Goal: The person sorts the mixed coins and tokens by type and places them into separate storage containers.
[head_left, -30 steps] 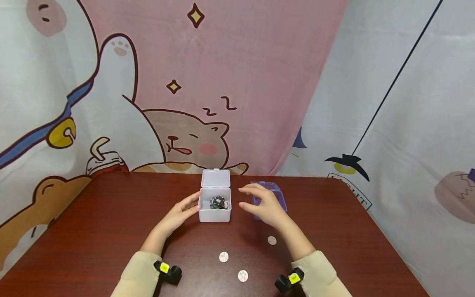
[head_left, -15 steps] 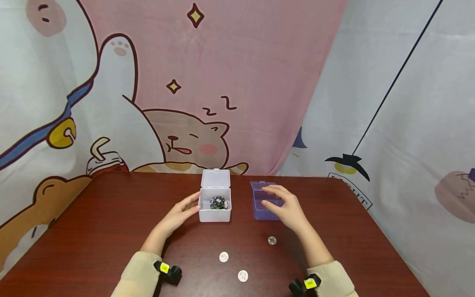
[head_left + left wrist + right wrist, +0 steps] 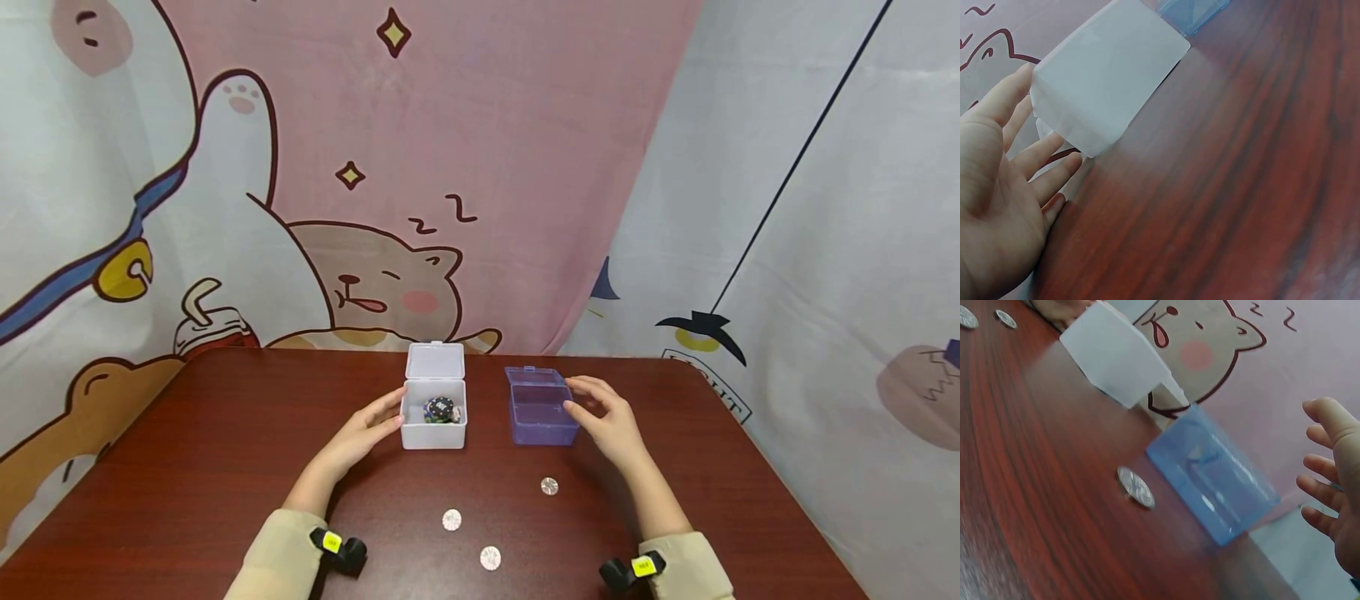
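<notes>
A white plastic box (image 3: 433,435) with its lid raised stands near the table's back edge. Inside it lie round patterned chips (image 3: 439,408), a black one on top. My left hand (image 3: 367,427) rests its fingertips against the left side of this box, fingers extended. To the right sits a translucent purple box (image 3: 542,433), also with its lid up; it looks blue in the right wrist view. Beside its right side is my right hand (image 3: 611,425), fingers loosely bent and holding nothing. The right wrist view shows a gap between those fingers (image 3: 1322,465) and the box.
Three silvery coin-like discs lie on the dark red-brown table (image 3: 225,467): one disc (image 3: 550,486) in front of the purple box, another (image 3: 452,520) in front of the white box, and a third (image 3: 491,558) nearest me. A cartoon-printed cloth (image 3: 525,167) hangs behind the table.
My right hand has moved right, from between the two boxes, across the purple box to its right side, uncovering that box. The left hand and white box have stayed in place.
</notes>
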`<state>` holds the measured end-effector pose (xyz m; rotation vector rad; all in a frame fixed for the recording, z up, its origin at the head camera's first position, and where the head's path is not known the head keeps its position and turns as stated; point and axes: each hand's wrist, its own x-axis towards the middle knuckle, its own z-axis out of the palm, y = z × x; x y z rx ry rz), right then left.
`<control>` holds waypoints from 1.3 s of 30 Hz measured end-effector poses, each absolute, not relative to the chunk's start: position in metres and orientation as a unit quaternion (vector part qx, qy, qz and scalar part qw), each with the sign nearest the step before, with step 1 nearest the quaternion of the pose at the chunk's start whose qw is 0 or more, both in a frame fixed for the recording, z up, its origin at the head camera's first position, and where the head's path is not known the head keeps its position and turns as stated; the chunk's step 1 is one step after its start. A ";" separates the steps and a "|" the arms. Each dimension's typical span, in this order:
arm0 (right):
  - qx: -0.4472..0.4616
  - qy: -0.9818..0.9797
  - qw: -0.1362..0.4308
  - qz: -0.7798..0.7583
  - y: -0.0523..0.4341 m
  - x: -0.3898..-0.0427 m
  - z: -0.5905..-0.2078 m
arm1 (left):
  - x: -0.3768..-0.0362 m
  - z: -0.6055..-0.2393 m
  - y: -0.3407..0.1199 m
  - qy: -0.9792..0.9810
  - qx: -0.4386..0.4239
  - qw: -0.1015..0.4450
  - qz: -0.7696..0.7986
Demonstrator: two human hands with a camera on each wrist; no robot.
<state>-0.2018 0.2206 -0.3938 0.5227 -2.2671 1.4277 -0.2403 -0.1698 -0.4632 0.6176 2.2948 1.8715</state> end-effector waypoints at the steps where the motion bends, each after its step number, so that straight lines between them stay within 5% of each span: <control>1: 0.182 -0.811 0.201 0.518 0.223 -0.203 -0.396 | -0.241 -0.463 -0.170 0.758 0.203 0.059 0.617; 39: 0.148 -0.803 0.050 0.575 0.284 -0.247 -0.474 | -0.242 -0.466 -0.170 0.760 0.189 0.061 0.619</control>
